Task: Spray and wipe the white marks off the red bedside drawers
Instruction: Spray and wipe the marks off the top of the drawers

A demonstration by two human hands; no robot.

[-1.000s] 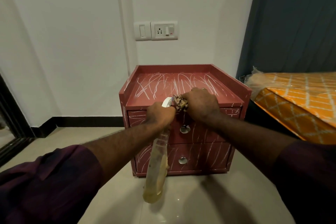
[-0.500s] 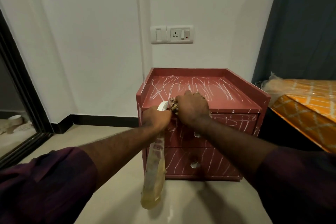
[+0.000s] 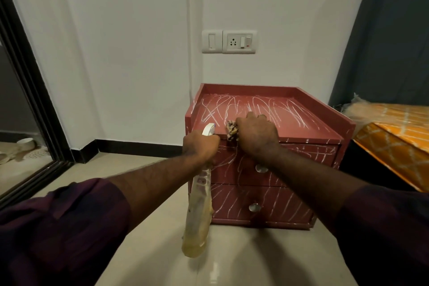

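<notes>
**A:** Where do the red bedside drawers [image 3: 278,204] stand?

**B:** On the floor [image 3: 232,262] by the wall [image 3: 139,53], white marks [image 3: 262,105] across top and fronts.

**A:** Why both hands there?

**B:** My left hand [image 3: 200,146] grips the spray bottle [image 3: 198,216], nozzle at the top's front edge, I judge for spraying; my right hand [image 3: 257,137] bunches the cloth [image 3: 231,129] beside it, ready to wipe. Both arms reach straight out.

Red drawers [image 3: 274,216], and white marks [image 3: 232,107] scribbled in loops across the top, slanting strokes down both fronts, silver knobs [image 3: 261,168]. Spray bottle [image 3: 197,220]: cloudy yellow body, white nozzle. Cloth [image 3: 232,131] at the top's front edge, mottled brown and cream. Sleeves [image 3: 58,227] deep purple. Mattress [image 3: 394,151] orange with white lattice, curtain [image 3: 383,53] slate blue, wall [image 3: 127,53] white, skirting [image 3: 139,146] black.
</notes>
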